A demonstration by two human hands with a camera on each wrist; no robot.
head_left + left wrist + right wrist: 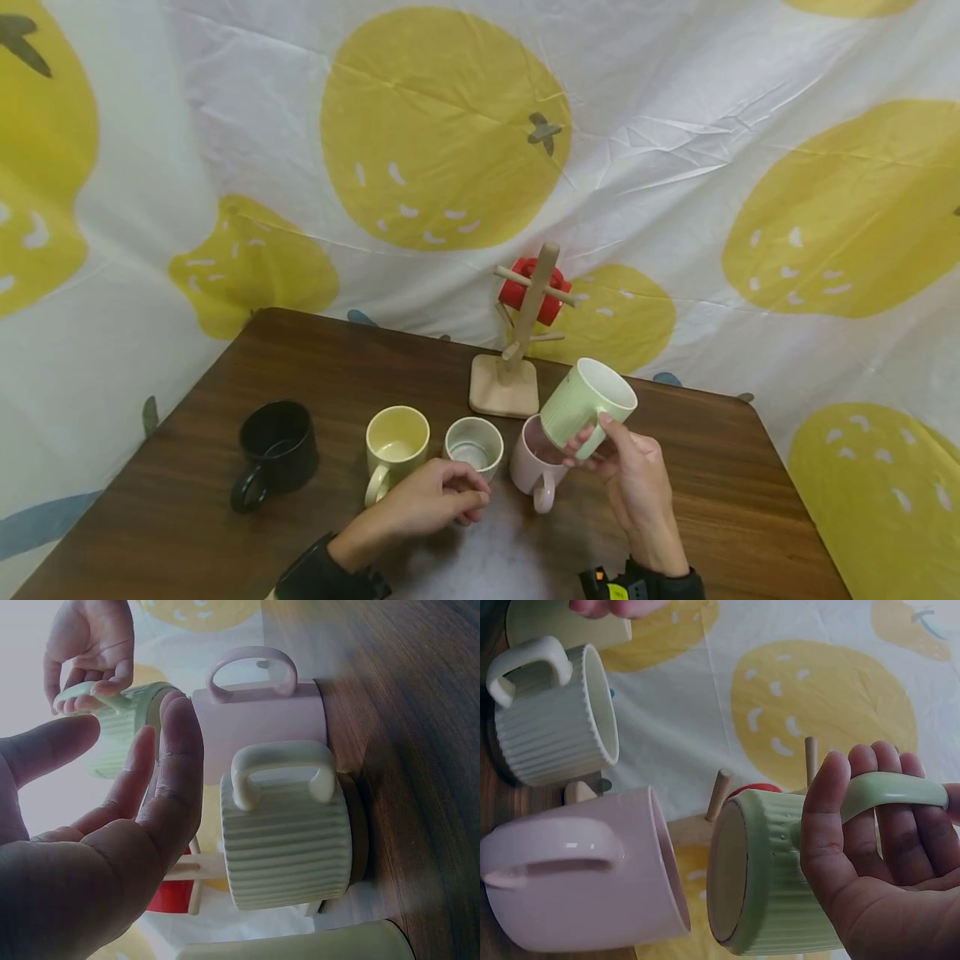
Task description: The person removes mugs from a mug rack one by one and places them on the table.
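My right hand grips the handle of a light green ribbed mug, held tilted in the air above a pink mug. In the right wrist view the fingers curl through the green mug's handle, its base facing left. My left hand hovers in front of a white ribbed mug, fingers loosely bent and holding nothing. The left wrist view shows that white mug standing past the fingertips. A yellow mug stands just left of it, partly behind the hand.
A wooden mug tree stands at the back of the brown table, a red mug hanging on its upper pegs. At the left is a black mug. A fruit-print cloth hangs behind the table.
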